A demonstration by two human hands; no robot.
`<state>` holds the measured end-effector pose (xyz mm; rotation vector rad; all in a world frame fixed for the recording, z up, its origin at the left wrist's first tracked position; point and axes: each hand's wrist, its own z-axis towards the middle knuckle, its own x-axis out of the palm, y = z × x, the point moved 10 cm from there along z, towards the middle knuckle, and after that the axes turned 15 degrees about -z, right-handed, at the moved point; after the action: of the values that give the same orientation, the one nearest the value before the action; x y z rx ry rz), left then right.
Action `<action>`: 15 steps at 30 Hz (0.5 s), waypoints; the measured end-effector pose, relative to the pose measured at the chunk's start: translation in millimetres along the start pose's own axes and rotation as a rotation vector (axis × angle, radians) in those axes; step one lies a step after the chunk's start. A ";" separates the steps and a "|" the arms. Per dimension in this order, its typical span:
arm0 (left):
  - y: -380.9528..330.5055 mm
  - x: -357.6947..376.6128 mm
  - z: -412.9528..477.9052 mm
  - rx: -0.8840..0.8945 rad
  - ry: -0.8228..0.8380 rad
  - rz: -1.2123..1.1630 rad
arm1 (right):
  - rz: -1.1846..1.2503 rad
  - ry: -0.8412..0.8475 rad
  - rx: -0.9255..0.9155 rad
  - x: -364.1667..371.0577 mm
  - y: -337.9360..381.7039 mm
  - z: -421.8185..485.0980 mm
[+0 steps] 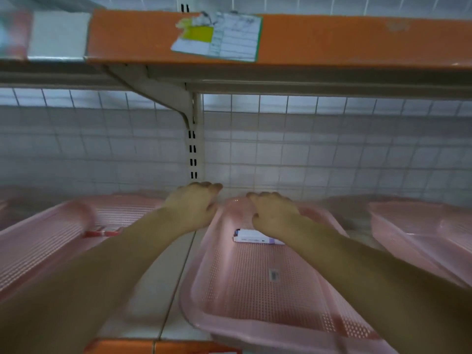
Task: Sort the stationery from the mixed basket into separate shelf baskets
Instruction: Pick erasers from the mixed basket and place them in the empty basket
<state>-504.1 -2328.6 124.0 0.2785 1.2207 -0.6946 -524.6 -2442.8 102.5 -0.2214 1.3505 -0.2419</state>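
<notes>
Nearest the camera, an orange front strip [122,347] edges the pale shelf [163,290]. Three pink perforated baskets sit on this shelf side by side. The middle basket [199,284] is the closest, its near rim at the bottom of the view, and a small grey sticker [273,274] lies on its mesh floor. The left basket [38,246] and the right basket [421,226] stand apart from it, with bare shelf showing between them.

Two bare forearms reach forward and away from the camera. The left forearm [102,272] crosses the inner edge of the left basket, and the right forearm [370,272] crosses over the middle basket.

Farther in, white markers [251,237] with dark and purple ends lie across the floor of the middle basket, partly hidden under the right wrist. A red pen [102,233] lies in the left basket, just beside the left forearm.

Beyond these, the left grip [194,204] hangs over the gap between the left and middle baskets, knuckles up and fingers bent away. The right grip [273,213] sits at the far wall of the middle basket, fingers bent over it. For both, I cannot tell whether they grasp anything, as the fingertips are hidden and the picture is blurred.

Behind the baskets rises a white wire grid [332,149] with a slotted upright [193,154]. Above is the orange upper shelf [332,39], which carries a paper label [219,37].
</notes>
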 end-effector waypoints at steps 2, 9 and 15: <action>18.1 -18.6 -17.9 -0.042 -0.039 -0.021 | 0.025 -0.035 -0.022 -10.9 20.8 2.8; 105.8 -78.8 -86.8 -0.120 -0.111 -0.012 | 0.116 -0.116 -0.120 -59.8 126.3 14.7; 204.0 -141.7 -168.2 -0.180 -0.178 0.008 | 0.205 -0.237 -0.207 -122.5 255.2 24.6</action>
<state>-529.6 -2032.5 164.3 0.0701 1.1022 -0.5855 -513.8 -2162.3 146.5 -0.2736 1.1513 0.0953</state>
